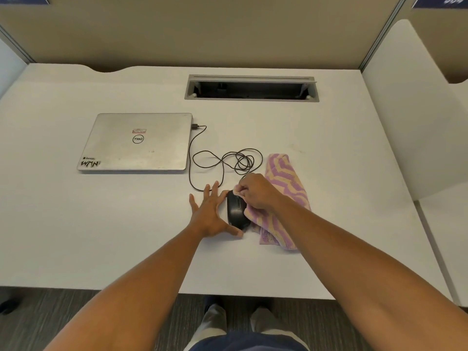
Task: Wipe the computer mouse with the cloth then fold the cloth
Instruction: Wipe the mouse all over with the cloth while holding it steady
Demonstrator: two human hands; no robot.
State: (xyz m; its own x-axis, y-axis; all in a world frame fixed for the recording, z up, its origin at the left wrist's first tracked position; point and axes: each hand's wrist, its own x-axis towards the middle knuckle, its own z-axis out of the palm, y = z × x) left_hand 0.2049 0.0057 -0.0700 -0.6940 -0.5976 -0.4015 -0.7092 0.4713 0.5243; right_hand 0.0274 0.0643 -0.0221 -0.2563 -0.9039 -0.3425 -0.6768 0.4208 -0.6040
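In the head view, the wiping step looks to be in hand. The black plastic computer mouse (236,211) sits on the white desk (101,236), near the front edge and roughly in the middle. The left hand (211,214) lies flat beside it with fingers spread, thumb and forefinger touching the mouse's left side to steady it; it grips nothing. The right hand (255,192) has its fingers pinched on a corner of the pink-and-cream striped terry cloth (286,198) and presses that bit against the front right of the mouse, near the buttons. The rest of the cloth trails loosely to the right on the desk, partly bunched (so the folding has clearly not begun).

The next move, I judge, calls for drawing the pinched cloth over the top and sides of the mouse while the left hand braces it, then laying the cloth out flat before any fold.

The thin black mouse cable (228,160) lies in loose coils just behind the hands and runs to the closed silver laptop (138,141) at the left; tugging the mouse could drag the coils. A grey cable slot (250,87) sits further back, well apart. The desk to the right of the cloth looks free for folding.
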